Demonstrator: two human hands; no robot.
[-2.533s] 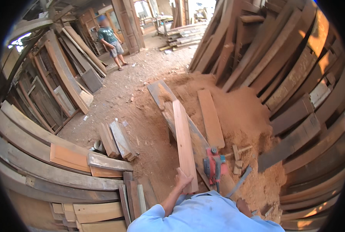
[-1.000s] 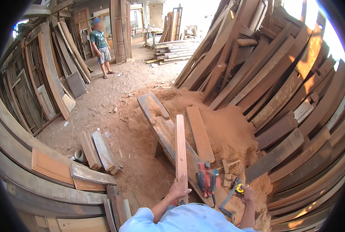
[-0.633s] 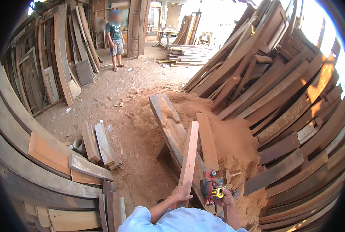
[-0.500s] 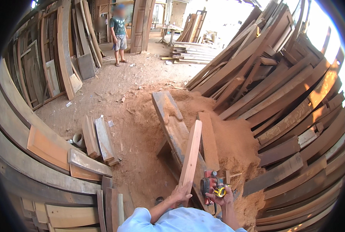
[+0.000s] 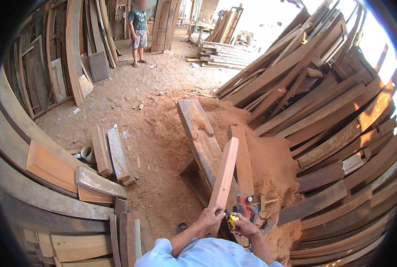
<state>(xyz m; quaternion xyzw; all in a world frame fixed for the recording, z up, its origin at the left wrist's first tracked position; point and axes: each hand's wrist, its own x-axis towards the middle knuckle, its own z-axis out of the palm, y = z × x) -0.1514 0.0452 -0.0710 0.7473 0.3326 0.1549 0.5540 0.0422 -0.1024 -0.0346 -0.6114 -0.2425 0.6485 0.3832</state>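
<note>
A pale timber (image 5: 224,173) slants over the bench (image 5: 193,118) in front of me, its near end by my blue shirt (image 5: 207,253) and its far end past the bench's right edge; whether it lies flat or is tipped up, I cannot tell. My left hand (image 5: 210,217) lies over the near part of the wood, fingertips drawn in close to the yellow tape (image 5: 232,221); whether they pinch the tape's tip or only the wood, I cannot say. My right hand (image 5: 247,228) is closed around the tape, just beside the timber's right edge. To handle this well, I judge, the left palm should bear down so the wood cannot swing, while the right keeps the tape level and square to the edge, without tugging. Tight on that side sits the red planer (image 5: 242,208), close to my right knuckles, so that elbow is better kept in and moves kept toward the left. Right of the bench, a board (image 5: 243,164) lies along the sawdust (image 5: 274,164), and leaning planks (image 5: 314,107) wall off that flank. Leftward, the widest room is over the ground (image 5: 158,173), as far as two short boards (image 5: 118,153).
</note>
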